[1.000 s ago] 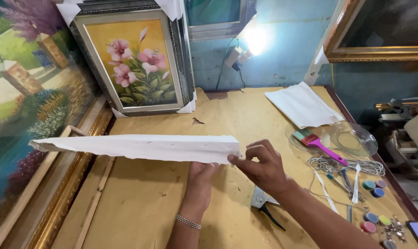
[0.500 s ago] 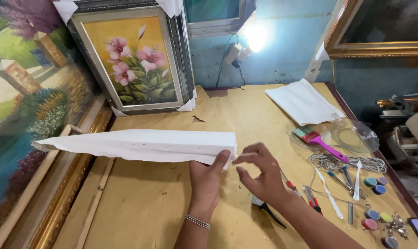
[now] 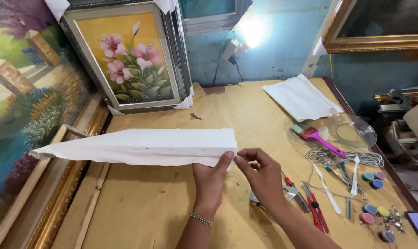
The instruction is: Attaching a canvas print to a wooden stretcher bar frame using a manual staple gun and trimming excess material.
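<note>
1. Yellowish-brown paper covers the worktable (image 3: pixel 172 216), with framed paintings leaning at the far left and against a blue wall beyond.

2. Held above the table's middle is a long white folded paper wedge with a row of staples along it (image 3: pixel 140 146). Its wide end is at the right, in the hands; it narrows to a tip at the left, over the gilt frame of the large landscape painting (image 3: pixel 57 207).

3. Left hand (image 3: pixel 210 177) comes up from below, with its thumb and fingers closed on the wedge's wide end. Right hand (image 3: pixel 259 173) is just beside it, with fingertips pinched together at the same corner; whether they grip the paper edge itself or only touch it I cannot tell.

4. Long axis runs nearly left to right, sagging slightly towards the left tip, so the wedge points left.

5. Risk, as I judge it: all support is at one end, so the unsupported length could droop, crease or twist, and thin paper may tear at the staples.

6. A second risk: the far tip hangs close to the gilt frame and could snag or crumple against it if swung.

7. Near right lie a pink-handled flat brush (image 3: pixel 315 135), red-handled pliers (image 3: pixel 315 212) and small coloured paint pots (image 3: pixel 372 177); wet paint there could mark the paper if it is lowered carelessly.
</note>
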